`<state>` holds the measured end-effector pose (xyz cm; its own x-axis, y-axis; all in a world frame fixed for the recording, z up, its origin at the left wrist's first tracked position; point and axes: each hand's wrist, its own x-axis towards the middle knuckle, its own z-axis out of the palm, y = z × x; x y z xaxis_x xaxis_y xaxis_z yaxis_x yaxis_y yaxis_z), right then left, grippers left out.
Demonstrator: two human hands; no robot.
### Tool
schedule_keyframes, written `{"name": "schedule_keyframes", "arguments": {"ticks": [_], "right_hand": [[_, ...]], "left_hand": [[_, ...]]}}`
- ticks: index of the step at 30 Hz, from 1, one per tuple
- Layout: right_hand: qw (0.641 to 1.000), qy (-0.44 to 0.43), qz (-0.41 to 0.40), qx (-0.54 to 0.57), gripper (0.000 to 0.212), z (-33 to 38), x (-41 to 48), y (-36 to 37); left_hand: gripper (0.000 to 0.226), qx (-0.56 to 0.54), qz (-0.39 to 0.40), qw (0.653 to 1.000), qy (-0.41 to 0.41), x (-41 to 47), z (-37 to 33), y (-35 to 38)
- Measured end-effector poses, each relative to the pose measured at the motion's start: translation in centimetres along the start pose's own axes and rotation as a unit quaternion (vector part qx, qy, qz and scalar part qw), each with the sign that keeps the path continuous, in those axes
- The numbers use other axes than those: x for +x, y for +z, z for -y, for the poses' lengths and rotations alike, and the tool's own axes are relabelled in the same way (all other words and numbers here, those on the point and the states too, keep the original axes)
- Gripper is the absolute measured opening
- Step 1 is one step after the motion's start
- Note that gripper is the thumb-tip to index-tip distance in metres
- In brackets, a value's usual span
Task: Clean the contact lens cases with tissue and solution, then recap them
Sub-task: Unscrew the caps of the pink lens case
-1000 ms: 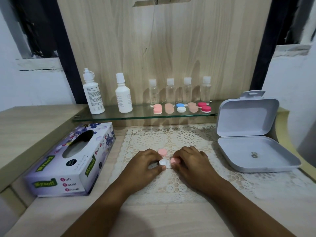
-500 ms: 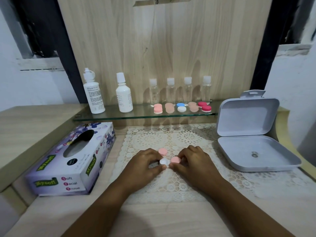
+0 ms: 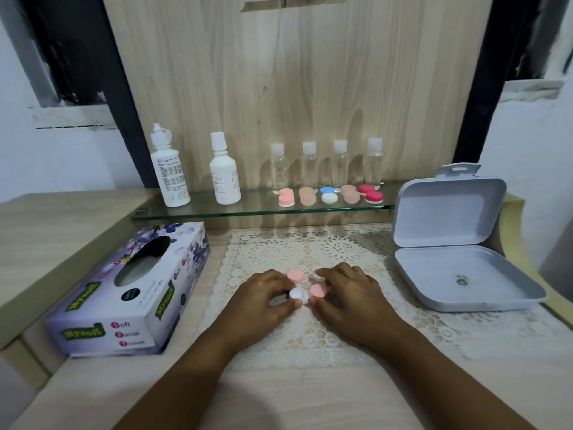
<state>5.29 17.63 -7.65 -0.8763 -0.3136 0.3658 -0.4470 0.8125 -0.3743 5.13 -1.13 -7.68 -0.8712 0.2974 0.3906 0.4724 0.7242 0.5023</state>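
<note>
Both hands are working at the middle of the lace mat (image 3: 341,249) on the table (image 3: 279,398).

The left hand (image 3: 260,301) is gripping the white lens case (image 3: 298,294). Its fingers are curling over the case's left end and the thumb is pressing in from the near side. The right hand (image 3: 352,301) is pinching the pink cap (image 3: 318,290) that is sitting on the case's right well, with the fingers closing tightly round it. Whether this cap is screwed fully down cannot be told. The left well is standing uncapped and showing white. A second pink cap (image 3: 295,275) is lying loose on the mat just behind the case, beside the left hand's fingertips.

A tissue box (image 3: 133,293) is lying left of the mat with its opening facing up. At the back, a glass shelf (image 3: 248,210) is carrying a taller white bottle (image 3: 169,178), a shorter white bottle (image 3: 224,178), four small clear bottles (image 3: 309,169) and, in front of these, a row of capped spare cases (image 3: 329,195). Right of the mat, a grey box (image 3: 465,293) is standing open with its lid upright. Small round items are lying inside it, too small to identify.
</note>
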Motion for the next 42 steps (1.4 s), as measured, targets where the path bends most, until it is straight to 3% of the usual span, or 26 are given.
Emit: {"name": "schedule_keyframes", "arguments": {"ticks": [6,10,14,19,22,29,33,37,42], "right_hand": [[0.999,0.002,-0.009,0.032,0.044,0.29,-0.13,-0.19],[0.999,-0.006,0.014,0.044,0.051,0.14,-0.28,-0.29],[0.999,0.009,-0.015,0.031,0.057,0.27,-0.12,-0.24],[0.999,-0.003,-0.008,0.037,0.045,0.27,-0.23,-0.22],[0.999,-0.007,0.016,0.047,0.048,0.18,-0.3,-0.36],[0.998,0.032,-0.032,0.033,0.035,0.53,-0.09,-0.53],[1.0,0.0,-0.015,0.007,0.034,0.28,-0.05,-0.25],[0.999,-0.008,-0.007,0.03,0.044,0.08,-0.05,-0.36],[0.996,0.015,-0.015,0.09,0.029,-0.32,-0.08,-0.89]], "left_hand": [[0.023,-0.005,-0.001,1.0,0.001,-0.02,-0.01,0.0],[0.023,-0.006,0.0,1.0,-0.001,-0.03,0.03,0.01],[0.024,-0.001,0.0,1.0,0.001,-0.04,-0.04,-0.02],[0.023,0.003,0.001,1.0,-0.002,-0.01,-0.01,0.02],[0.024,0.007,0.003,1.0,-0.001,0.0,0.01,0.03],[0.023,0.005,0.003,1.0,-0.001,0.0,0.02,0.0],[0.022,0.006,0.002,1.0,0.002,-0.01,0.04,0.0],[0.022,0.005,0.002,1.0,0.005,0.01,0.11,-0.03],[0.021,0.008,0.001,1.0,0.007,0.05,0.15,0.04]]}}
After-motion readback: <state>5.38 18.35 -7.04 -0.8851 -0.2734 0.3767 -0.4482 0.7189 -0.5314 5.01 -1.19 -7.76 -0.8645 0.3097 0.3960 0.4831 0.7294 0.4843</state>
